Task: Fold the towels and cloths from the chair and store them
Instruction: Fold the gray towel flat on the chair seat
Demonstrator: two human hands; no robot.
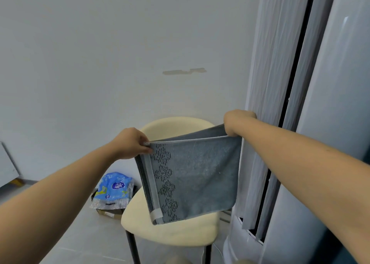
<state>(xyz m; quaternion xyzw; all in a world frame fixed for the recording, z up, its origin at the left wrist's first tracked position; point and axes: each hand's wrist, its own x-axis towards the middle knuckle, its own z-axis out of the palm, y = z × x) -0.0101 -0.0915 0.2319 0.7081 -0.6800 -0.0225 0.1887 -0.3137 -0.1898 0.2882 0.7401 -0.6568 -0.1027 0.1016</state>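
Note:
A grey-blue towel (198, 175) with a dark diamond pattern and a pale hem hangs doubled over in the air above the cream chair (172, 233). My left hand (132, 143) pinches its upper left corner. My right hand (236, 121) grips the upper right corner, and the top edge is stretched taut between both hands. The towel's lower edge hangs just above the chair seat. No other cloths show on the chair.
A tall white standing air conditioner (300, 123) rises close on the right, next to my right arm. A blue plastic packet (114, 189) lies on a cardboard box on the floor left of the chair. A white wall stands behind.

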